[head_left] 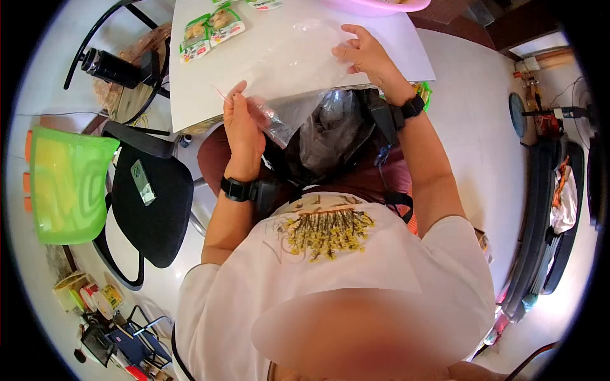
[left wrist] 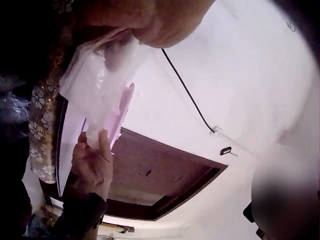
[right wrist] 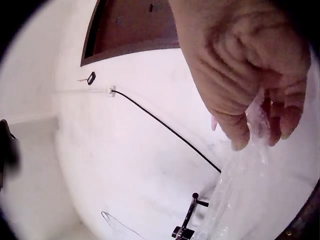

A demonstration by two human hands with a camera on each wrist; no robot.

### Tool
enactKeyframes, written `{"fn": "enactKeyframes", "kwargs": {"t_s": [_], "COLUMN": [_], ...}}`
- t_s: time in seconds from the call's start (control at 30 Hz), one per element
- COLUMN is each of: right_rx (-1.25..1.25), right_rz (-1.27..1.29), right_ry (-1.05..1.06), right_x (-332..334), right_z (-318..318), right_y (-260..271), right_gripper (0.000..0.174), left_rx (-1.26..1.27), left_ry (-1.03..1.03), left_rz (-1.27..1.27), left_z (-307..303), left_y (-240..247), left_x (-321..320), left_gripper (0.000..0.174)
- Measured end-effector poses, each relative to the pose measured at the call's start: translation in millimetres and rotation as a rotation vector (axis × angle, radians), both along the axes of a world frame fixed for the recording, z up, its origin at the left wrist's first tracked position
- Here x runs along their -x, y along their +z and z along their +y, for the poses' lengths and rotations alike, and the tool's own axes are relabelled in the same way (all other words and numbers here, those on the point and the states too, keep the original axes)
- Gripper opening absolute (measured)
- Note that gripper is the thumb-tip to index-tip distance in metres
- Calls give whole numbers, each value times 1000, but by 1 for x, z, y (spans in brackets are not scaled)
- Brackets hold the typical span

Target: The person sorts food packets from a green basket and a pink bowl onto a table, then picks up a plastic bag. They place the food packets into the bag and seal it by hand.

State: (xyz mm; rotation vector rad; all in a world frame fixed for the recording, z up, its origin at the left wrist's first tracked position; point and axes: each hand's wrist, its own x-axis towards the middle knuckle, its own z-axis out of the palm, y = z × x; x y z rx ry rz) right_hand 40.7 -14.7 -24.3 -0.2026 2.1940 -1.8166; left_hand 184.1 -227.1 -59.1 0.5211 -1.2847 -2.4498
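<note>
A clear plastic bag (head_left: 298, 66) is stretched between the two hands over the near edge of the white table (head_left: 194, 95). My left hand (head_left: 243, 130) pinches its near left end, where a reddish printed patch shows through the film. At the far right end, my right hand (head_left: 373, 60) grips the bag between thumb and fingers. The right wrist view shows the film (right wrist: 242, 190) hanging from those fingertips. In the left wrist view the bag (left wrist: 95, 85) runs from the left palm to the right hand (left wrist: 95, 167). Green-and-white food packets (head_left: 213, 32) lie beyond the left hand.
A pink basin (head_left: 387, 9) stands at the table's far right. Below the table edge, a black plastic bag (head_left: 327, 136) hangs by the lap. To the left are a black chair seat (head_left: 168, 219) bearing a phone (head_left: 143, 182), and a black bottle (head_left: 111, 68).
</note>
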Motion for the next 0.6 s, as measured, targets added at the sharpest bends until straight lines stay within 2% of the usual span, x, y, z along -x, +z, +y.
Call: {"fn": "enactKeyframes", "kwargs": {"t_s": [0.13,0.43,0.6], "right_rx": [19,-307,-462], "right_rz": [77,541,661], "right_ry": [-26,-212,-295], "right_x": [23,65,66], "right_z": [-3,-3,0], "right_y": [-22,-56,-42], "right_gripper": [49,27,21], "left_rx": [-103,25,-87], "left_ry": [76,-306,-160], "left_rz": [-45,-212,-210], "left_z": [6,-3,2], "left_y": [8,-6,-12], "left_x": [5,-2,-1], "left_gripper": [25,27,29]}}
